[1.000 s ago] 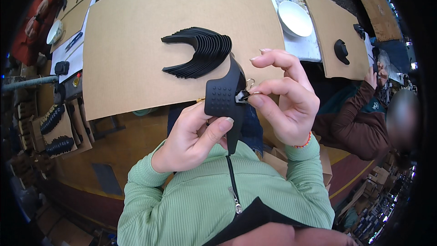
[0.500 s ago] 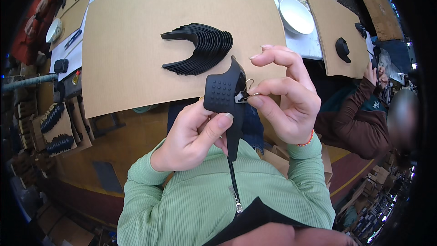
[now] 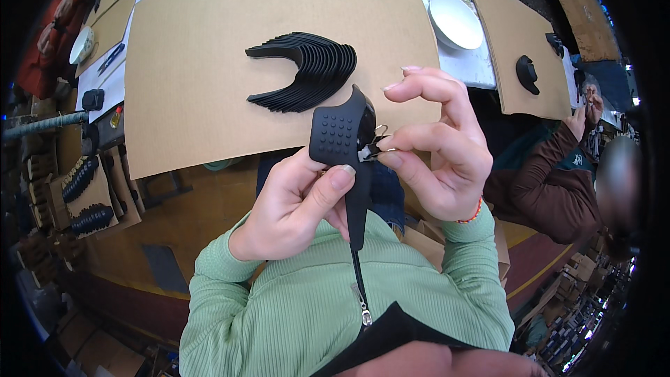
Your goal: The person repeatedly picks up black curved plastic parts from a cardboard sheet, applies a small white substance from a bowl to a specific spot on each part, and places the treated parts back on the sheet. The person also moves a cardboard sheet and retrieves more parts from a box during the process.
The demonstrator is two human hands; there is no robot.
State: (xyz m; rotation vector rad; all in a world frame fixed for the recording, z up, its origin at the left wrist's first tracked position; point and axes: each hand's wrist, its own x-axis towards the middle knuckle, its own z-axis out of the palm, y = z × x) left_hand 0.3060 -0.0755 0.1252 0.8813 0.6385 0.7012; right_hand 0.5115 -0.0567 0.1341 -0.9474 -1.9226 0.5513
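Black bumpy rubber piece (image 3: 343, 145) up near my chest.
My left hand (image 3: 296, 206) grips it tight like before; my right hand (image 3: 436, 150) keeps pinching the little metal clip (image 3: 377, 141) at its edge, other fingers spread.

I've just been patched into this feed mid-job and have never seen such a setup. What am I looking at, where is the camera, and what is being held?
There is no machine here: a person in a green ribbed top works with two bare hands. The single picture comes from a wide fisheye camera on that person's head, looking down, so straight edges bend toward the rim.

The left hand grips a black curved rubbery piece with a dimpled face. The right hand pinches a small metal clip at that piece's edge.

Behind the hands lies a brown cardboard sheet carrying a fanned stack of black curved pieces. Further right sit a white bowl and a second cardboard sheet with one black part. Another person in a brown sleeve works at the right.
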